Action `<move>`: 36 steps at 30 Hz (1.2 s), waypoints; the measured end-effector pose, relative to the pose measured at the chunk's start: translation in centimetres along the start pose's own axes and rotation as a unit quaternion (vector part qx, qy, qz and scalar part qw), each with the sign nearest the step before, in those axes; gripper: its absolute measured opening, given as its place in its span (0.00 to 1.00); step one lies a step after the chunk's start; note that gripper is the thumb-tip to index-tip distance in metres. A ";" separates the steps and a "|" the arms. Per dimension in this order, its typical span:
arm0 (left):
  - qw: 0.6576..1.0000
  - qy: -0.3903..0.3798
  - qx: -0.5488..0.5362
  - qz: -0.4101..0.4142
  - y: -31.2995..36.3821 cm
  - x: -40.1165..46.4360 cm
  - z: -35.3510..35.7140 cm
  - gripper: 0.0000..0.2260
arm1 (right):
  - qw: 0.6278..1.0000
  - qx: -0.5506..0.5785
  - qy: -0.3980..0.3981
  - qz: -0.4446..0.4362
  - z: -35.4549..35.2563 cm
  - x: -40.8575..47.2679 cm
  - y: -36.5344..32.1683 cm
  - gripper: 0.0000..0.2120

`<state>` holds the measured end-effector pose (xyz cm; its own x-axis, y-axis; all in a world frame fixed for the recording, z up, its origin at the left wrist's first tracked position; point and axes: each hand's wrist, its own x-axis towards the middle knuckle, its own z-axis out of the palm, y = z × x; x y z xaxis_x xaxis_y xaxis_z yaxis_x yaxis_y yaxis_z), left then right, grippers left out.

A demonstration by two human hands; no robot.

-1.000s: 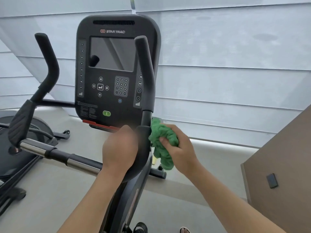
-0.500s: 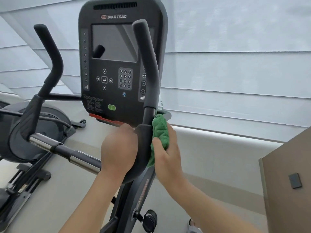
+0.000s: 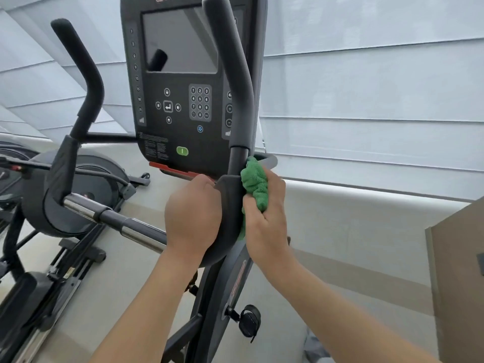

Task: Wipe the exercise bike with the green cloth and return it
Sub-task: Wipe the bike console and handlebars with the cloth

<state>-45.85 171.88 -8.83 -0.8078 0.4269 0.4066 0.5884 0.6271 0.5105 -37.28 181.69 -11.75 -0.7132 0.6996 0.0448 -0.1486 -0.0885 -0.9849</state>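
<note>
Green cloth (image 3: 255,186): bunched into a wad, pressed against the right side of the right handlebar (image 3: 230,74) of the exercise bike (image 3: 220,284), at the joint where the upright grip met the curved black elbow. Pinched and held by the right hand (image 3: 264,218), fingers curled around the wad, thumb on the near side. A loose green edge hung down between the palm and the elbow.

Left hand (image 3: 193,213): wrapped around the same black elbow from the left side, fingers closed over its front edge, back of the hand toward the camera. Both hands lay close together, separated by the width of the bar.

Console (image 3: 180,100): mounted directly behind the right handlebar, upright, with a dark screen, a number keypad, arrow buttons and a green button (image 3: 182,150) near the lower edge. A red strip (image 3: 178,170) ran along the bottom of the panel, just above the left hand.

Left handlebar (image 3: 78,74): bent black grip, well apart from the hands, joined to a chrome crossbar (image 3: 136,229) that ran toward the left wrist.

Pedal (image 3: 248,320): black, low on the frame, below the right forearm.

Second machine (image 3: 73,189): on the floor to the left, round black housing.

Background: pale window blinds (image 3: 366,87); brown panel (image 3: 461,284) at the right edge.
</note>
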 end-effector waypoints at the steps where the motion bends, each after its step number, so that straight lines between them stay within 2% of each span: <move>1: 1.000 -0.001 -0.003 -0.001 0.1 -0.1 -0.1 0.12 | 1.000 0.009 0.006 0.002 0.2 -0.8 0.2 0.23; 4: 0.999 -0.017 -0.032 -0.001 0.0 0.0 -0.3 0.12 | 0.999 0.023 0.034 0.032 0.9 -2.0 0.7 0.21; 8: 0.991 -0.105 -0.079 0.024 -1.6 -0.2 -1.4 0.14 | 0.997 0.020 0.067 0.041 1.6 -3.6 1.4 0.20; 14: 0.977 -0.187 0.014 0.103 -7.3 -2.8 -4.7 0.20 | 0.991 0.009 0.134 0.020 3.4 -7.1 2.0 0.20; 19: 0.960 -0.191 0.099 0.179 -11.8 -4.1 -7.0 0.18 | 0.983 0.018 0.182 -0.003 5.3 -9.7 2.4 0.21; 28: 0.958 -0.178 0.068 0.212 -13.5 -4.4 -7.3 0.16 | 0.961 -0.043 0.269 -0.046 9.0 -12.2 3.2 0.23; 36: 0.962 -0.171 0.063 0.204 -14.1 -4.4 -7.0 0.16 | 0.953 -0.097 0.279 -0.069 11.5 -15.1 4.7 0.22</move>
<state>-50.32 156.65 -12.51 -0.4886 0.8300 0.2691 0.8670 0.4271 0.2566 -35.10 162.60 -15.11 -0.2123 0.9680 0.1338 -0.0460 0.1269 -0.9908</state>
